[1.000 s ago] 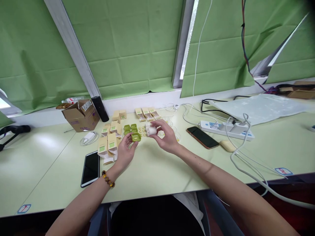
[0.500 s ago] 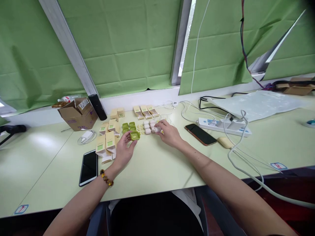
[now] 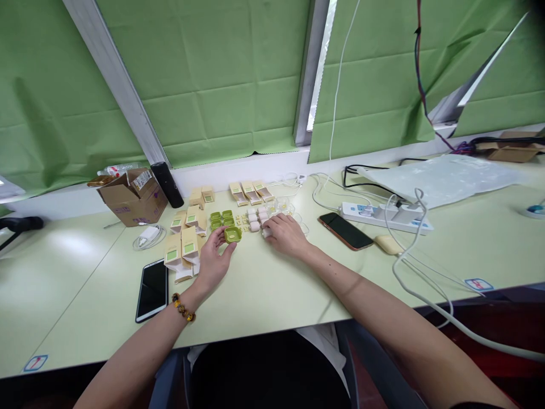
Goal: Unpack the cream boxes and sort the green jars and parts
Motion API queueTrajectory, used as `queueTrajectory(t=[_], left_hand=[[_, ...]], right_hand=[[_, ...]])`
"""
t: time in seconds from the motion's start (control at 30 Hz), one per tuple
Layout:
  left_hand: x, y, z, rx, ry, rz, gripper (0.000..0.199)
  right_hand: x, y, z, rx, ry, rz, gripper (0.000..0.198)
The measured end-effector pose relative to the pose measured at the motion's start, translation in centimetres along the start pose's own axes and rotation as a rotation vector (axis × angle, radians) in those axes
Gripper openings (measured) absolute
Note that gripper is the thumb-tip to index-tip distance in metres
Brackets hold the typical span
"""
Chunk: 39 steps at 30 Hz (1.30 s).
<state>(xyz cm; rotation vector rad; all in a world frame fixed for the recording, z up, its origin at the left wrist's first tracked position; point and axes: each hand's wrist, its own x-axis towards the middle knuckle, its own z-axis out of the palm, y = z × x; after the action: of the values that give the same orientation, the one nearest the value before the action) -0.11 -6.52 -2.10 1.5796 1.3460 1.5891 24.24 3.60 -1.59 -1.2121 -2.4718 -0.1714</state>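
Note:
My left hand (image 3: 215, 253) is closed round a small green square case (image 3: 232, 234), its open side facing up and a small light piece visible inside. My right hand (image 3: 286, 234) is closed at the right end of the pale pink blocks (image 3: 254, 222), its fingertips on a small whitish block (image 3: 266, 232) that is partly covered. More green cases (image 3: 222, 220) stand grouped behind my left hand. Tiny yellow-green pieces (image 3: 242, 220) lie between the cases and the blocks. Clear rounded pieces (image 3: 284, 204) sit behind my right hand.
Small open cartons (image 3: 190, 243) stand left of my left hand, with others (image 3: 248, 192) at the back. Phones lie left (image 3: 152, 289) and right (image 3: 346, 230). A power strip (image 3: 385, 216), loose cables and a cardboard box (image 3: 134, 199) are also on the table.
My right hand has lowered slightly towards me and its fingers have curled over the whitish block. My left hand still holds the green case in nearly the same place.

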Motion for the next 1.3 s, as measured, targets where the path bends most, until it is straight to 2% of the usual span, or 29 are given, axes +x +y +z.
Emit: queueTrajectory(t=[0.43,0.83,0.93,1.03,1.13,1.2,1.3], left_hand=[[0.0,0.0,0.1,0.021,0.000,0.002,0.048],[0.0,0.3,0.1,0.029,-0.008,0.002,0.048],[-0.1,0.3,0.1,0.008,-0.008,-0.001,0.048],[-0.1,0.2,0.1,-0.014,-0.004,-0.004,0.048],[-0.1,0.2,0.1,-0.044,-0.007,-0.003,0.050],[-0.1,0.4,0.2,-0.068,-0.010,0.007,0.051],[-0.2,0.8,0.4,-0.109,-0.009,0.029,0.051]], right_hand=[[-0.2,0.1,-0.2,0.025,0.010,0.034,0.032],[-0.3,-0.1,-0.8,0.040,0.038,0.034,0.045],[-0.4,0.1,-1.8,0.117,0.124,0.030,0.039],[-0.4,0.5,-3.1,0.310,0.357,0.074,0.023],[-0.6,0.3,-4.0,0.499,0.596,0.164,0.022],[-0.6,-0.3,-4.1,0.597,0.652,0.176,0.022],[-0.5,-2.0,-4.2,0.712,0.610,0.059,0.015]])
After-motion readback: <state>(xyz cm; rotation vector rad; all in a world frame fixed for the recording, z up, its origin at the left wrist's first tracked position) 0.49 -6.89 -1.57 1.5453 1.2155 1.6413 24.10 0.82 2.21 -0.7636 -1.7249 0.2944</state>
